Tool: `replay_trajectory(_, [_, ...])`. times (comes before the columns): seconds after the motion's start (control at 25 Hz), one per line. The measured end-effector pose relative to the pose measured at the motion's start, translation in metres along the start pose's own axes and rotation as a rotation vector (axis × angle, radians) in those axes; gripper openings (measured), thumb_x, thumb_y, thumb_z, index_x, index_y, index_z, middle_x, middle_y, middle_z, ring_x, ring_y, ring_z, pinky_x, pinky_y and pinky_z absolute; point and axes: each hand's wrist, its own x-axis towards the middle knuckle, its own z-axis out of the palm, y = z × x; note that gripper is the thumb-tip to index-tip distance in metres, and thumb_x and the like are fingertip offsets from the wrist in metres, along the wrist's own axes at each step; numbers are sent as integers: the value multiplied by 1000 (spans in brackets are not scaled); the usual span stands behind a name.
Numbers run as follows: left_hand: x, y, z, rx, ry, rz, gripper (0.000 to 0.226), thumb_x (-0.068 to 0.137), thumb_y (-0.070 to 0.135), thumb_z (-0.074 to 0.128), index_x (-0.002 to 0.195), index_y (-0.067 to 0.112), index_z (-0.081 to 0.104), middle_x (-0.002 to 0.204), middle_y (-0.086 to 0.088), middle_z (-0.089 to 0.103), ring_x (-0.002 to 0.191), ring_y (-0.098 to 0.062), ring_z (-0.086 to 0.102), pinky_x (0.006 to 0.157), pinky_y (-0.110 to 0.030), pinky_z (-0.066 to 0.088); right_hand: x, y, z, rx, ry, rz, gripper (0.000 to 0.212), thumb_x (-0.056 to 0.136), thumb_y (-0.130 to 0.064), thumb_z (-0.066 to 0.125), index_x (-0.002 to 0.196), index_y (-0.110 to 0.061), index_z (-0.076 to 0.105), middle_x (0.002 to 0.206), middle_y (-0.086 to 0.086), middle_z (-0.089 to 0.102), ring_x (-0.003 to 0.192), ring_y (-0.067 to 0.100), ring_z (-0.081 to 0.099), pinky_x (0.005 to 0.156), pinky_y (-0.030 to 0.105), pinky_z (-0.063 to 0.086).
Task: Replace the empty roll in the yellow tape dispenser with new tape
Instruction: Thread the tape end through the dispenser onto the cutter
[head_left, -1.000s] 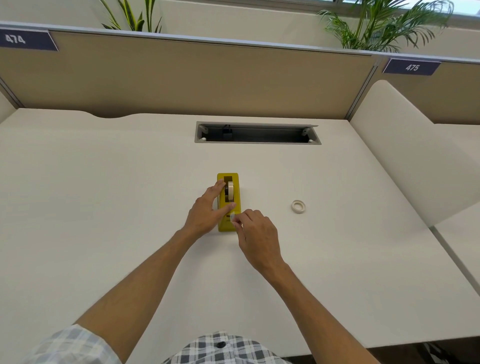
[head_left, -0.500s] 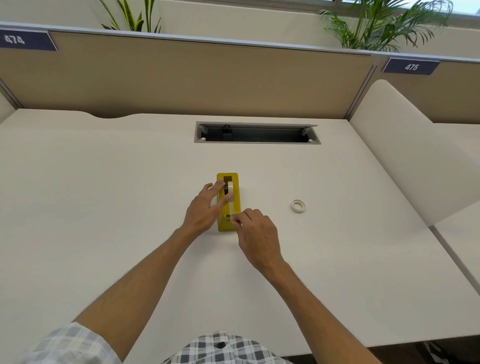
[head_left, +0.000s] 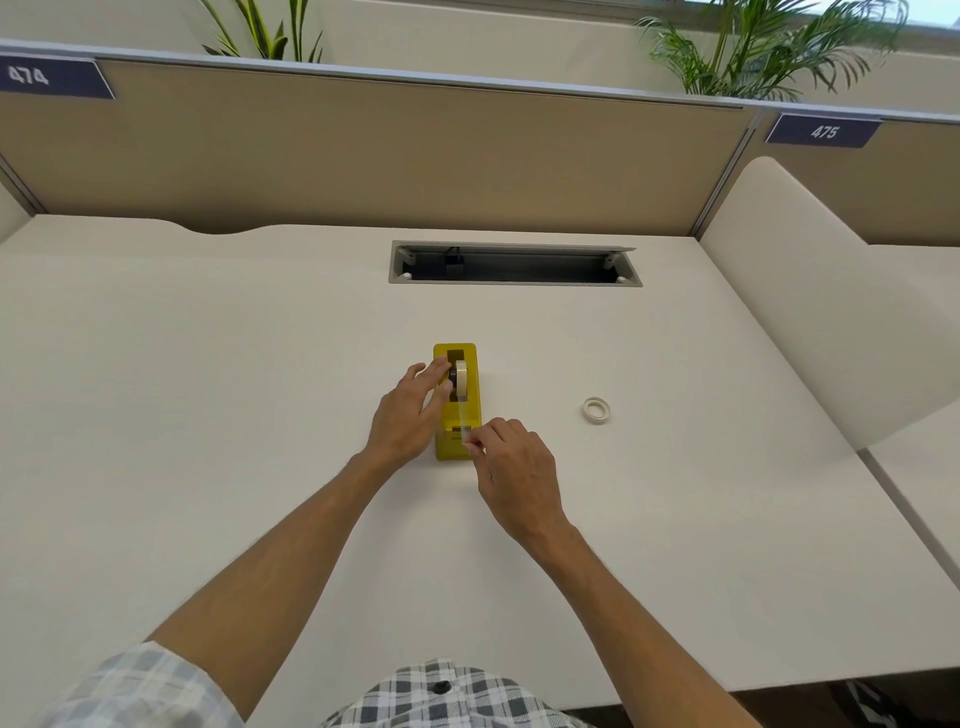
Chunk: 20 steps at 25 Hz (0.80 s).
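Two hands: left (head_left: 410, 415) spread against yellow dispenser (head_left: 457, 447), right (head_left: 511, 467) pinching tape strip (head_left: 464, 415).

Desk (head_left: 208, 389) looked smooth, matt, off-white laminate. Tape dispenser (head_left: 470, 358) was yellow plastic w/ slight sheen. New tape roll (head_left: 461, 382) in it looked glossy, translucent; the strip pulled off it was clear film. Empty roll (head_left: 596, 408) appeared matt whitish, card or plastic, couldn't tell. Cable slot frame (head_left: 514, 283) was grey, matt metal-looking. Partition (head_left: 363, 156) was beige, cloth-like. Shirt (head_left: 441, 701) was checked woven cloth.
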Motion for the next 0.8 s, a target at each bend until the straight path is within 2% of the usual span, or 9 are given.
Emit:
replay_trajectory(0.08, [-1,0,0,39,4,22,46,101,31,39,147,31,33,155,-1,33,141,-22,34,112,-46,36,0,0,0,4,1,-1,14,96,-18,57,97,-10,69,87,5,68,76,22,59,62,31,43])
replay_trajectory(0.16, [-2,1,0,51,-3,28,49,101,25,41,148,29,31,155,-2,33,140,-24,36,111,-46,37,-1,0,1,5,-2,-4,15,96,-19,57,97,-10,69,88,5,69,77,22,59,63,29,42])
replay_trajectory(0.28, [-2,2,0,53,-2,29,49,100,25,41,148,29,31,155,-1,33,140,-24,36,111,-45,37,0,0,1,11,-3,-4,15,96,-20,57,97,-10,69,88,6,69,76,21,59,63,27,40])
replay_trajectory(0.44, [-2,0,0,52,3,35,49,100,25,42,148,30,31,155,0,32,139,-23,36,111,-45,38,1,-2,-1,25,1,-2,14,96,-18,56,97,-10,68,89,6,68,77,21,59,64,32,47])
replay_trajectory(0.6, [2,3,-2,54,0,20,52,96,21,47,146,31,36,157,3,28,138,-23,38,108,-42,37,9,-2,-9,-14,47,-33,9,95,-11,57,91,-10,65,85,5,64,76,22,56,62,32,43])
replay_trajectory(0.72, [9,9,-3,147,-3,89,55,93,22,53,146,25,37,156,1,31,145,-19,24,114,-46,29,18,-2,-14,-58,61,-69,9,95,-11,56,90,-10,63,85,5,62,76,23,54,62,31,40])
replay_trajectory(0.8, [13,13,-2,168,-16,152,53,93,22,54,144,21,39,154,1,34,146,-15,18,113,-46,27,23,-3,-17,-76,82,-82,9,94,-11,57,88,-10,63,83,5,63,75,23,54,61,30,39])
